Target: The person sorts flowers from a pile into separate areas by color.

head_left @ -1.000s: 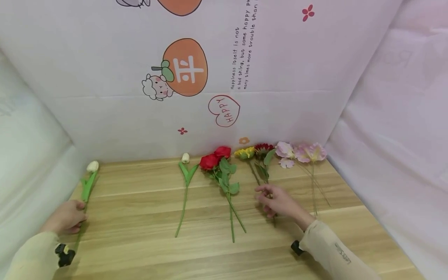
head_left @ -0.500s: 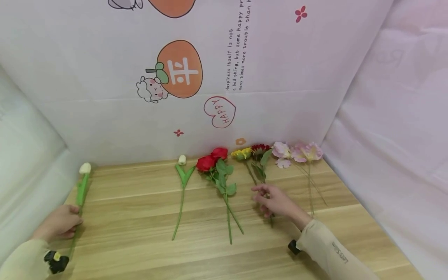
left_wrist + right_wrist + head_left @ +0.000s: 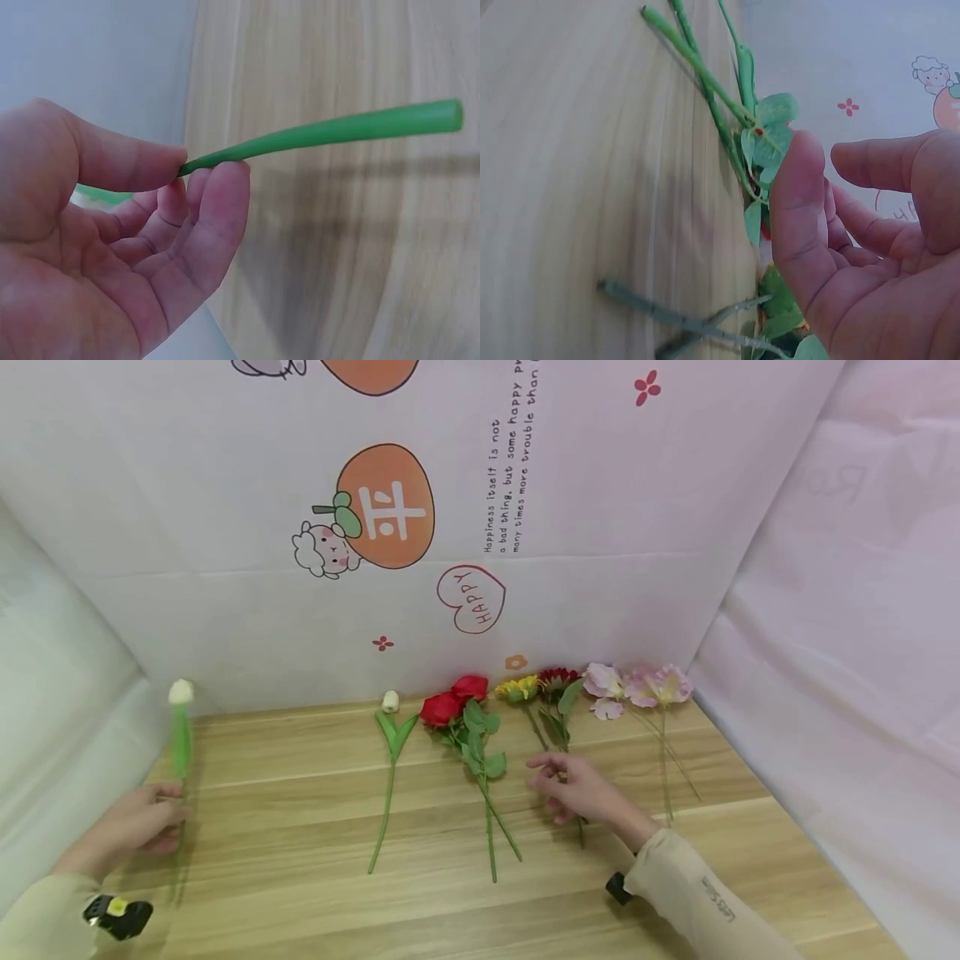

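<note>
At the far left, my left hand (image 3: 146, 818) pinches the stem of a white tulip (image 3: 182, 739) between thumb and fingers. The left wrist view shows the cut end of its green stem (image 3: 337, 131) sticking out past the fingertips, raised over the wood with a shadow below. My right hand (image 3: 573, 789) hovers with loosely bent fingers over the stems of a yellow flower (image 3: 517, 688) and a dark red flower (image 3: 557, 678). In the right wrist view a gap separates its thumb from its fingers, and nothing lies between them.
On the wooden table (image 3: 300, 893), a second white tulip (image 3: 391, 702) lies left of two red roses (image 3: 442, 708) with crossed stems. Pale pink flowers (image 3: 663, 685) lie at the back right. White printed cloth (image 3: 225, 635) walls in the back and both sides.
My left hand has lifted the tulip off the table, its bloom rising and its stem turning more upright. The right hand has shifted slightly left, its fingers still loose.
</note>
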Demonstrator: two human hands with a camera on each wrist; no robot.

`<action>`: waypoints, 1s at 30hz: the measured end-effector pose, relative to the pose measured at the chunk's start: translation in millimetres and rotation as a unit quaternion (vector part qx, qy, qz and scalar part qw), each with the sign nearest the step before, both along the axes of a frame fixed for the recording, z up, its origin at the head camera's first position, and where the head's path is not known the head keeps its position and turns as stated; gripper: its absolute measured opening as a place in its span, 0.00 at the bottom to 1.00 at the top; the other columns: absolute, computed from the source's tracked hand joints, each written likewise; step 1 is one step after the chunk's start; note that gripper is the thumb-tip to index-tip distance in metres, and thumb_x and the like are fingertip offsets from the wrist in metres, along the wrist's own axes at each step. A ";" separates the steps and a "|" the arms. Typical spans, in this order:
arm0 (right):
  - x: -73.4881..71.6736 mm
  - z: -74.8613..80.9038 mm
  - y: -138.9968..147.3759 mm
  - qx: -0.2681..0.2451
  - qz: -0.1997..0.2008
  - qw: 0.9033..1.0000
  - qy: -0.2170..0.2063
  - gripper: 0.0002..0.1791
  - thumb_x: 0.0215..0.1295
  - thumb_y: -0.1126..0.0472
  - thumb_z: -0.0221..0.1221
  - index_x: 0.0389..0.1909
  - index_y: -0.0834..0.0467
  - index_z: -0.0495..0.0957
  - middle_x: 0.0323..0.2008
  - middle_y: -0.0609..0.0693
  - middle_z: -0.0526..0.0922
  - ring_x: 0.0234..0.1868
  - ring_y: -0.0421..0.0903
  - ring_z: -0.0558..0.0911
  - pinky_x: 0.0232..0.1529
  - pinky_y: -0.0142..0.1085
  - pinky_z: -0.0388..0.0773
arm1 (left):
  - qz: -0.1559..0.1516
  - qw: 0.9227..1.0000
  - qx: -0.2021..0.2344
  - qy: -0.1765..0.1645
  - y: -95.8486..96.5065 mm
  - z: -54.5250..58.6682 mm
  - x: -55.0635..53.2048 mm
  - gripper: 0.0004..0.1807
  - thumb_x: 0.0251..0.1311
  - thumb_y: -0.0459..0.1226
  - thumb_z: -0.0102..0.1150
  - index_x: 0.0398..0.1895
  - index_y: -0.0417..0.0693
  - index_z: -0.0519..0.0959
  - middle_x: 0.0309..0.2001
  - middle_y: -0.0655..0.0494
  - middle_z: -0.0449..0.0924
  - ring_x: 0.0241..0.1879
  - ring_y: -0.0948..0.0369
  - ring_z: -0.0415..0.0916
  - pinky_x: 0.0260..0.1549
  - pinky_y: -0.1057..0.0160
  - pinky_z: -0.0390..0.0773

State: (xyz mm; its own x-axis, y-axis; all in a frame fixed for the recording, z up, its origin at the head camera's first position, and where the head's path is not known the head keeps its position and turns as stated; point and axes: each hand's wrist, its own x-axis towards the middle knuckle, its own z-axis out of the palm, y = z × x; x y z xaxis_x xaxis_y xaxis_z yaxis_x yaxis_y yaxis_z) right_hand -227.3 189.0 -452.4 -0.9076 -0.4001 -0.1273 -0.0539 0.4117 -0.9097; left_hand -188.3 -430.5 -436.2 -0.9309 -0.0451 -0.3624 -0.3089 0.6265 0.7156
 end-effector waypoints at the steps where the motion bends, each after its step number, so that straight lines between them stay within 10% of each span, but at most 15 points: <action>1: 0.1 0.9 -1.8 -0.002 0.002 1.000 0.001 0.21 0.76 0.63 0.57 0.65 0.66 0.71 0.44 0.63 0.76 0.26 0.50 0.80 0.25 0.45 0.85 | -0.001 1.000 0.000 0.002 2.2 1.3 -0.6 0.30 0.73 0.34 0.46 0.64 0.16 0.50 0.33 0.49 0.69 0.32 0.57 0.76 0.32 0.58 0.86; 30: 4.9 7.8 -65.9 -0.067 0.069 0.995 -0.027 0.24 0.75 0.61 0.58 0.68 0.65 0.69 0.48 0.68 0.78 0.41 0.64 0.84 0.35 0.50 0.87 | -0.064 0.986 0.133 0.082 113.1 15.6 -3.0 0.30 0.72 0.35 0.56 0.65 0.26 0.54 0.45 0.39 0.75 0.36 0.51 0.81 0.36 0.51 0.87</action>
